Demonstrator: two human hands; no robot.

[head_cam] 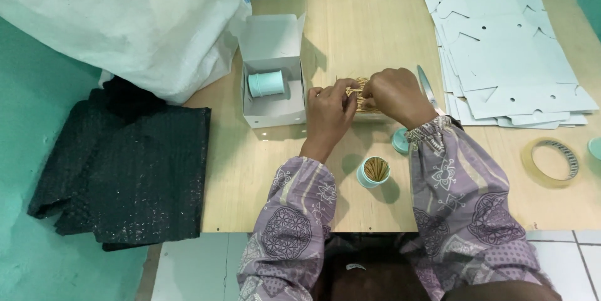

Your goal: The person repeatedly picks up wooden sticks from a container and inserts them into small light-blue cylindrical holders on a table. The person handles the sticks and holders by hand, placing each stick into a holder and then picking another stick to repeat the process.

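Pale wooden desk (282,194): left hand (328,113) and right hand (394,94) jointly pinch a toothpick bundle (358,91), evening it, beyond the open filled tube (374,171).

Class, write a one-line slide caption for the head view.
Both hands, left and right, pinch a bundle of thin wooden sticks above a stick-filled teal tube.

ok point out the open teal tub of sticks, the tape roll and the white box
open teal tub (374,171), head view, on the sticks inside its mouth
tape roll (531,166), head view, on its left rim
white box (273,39), head view, on the raised lid flap
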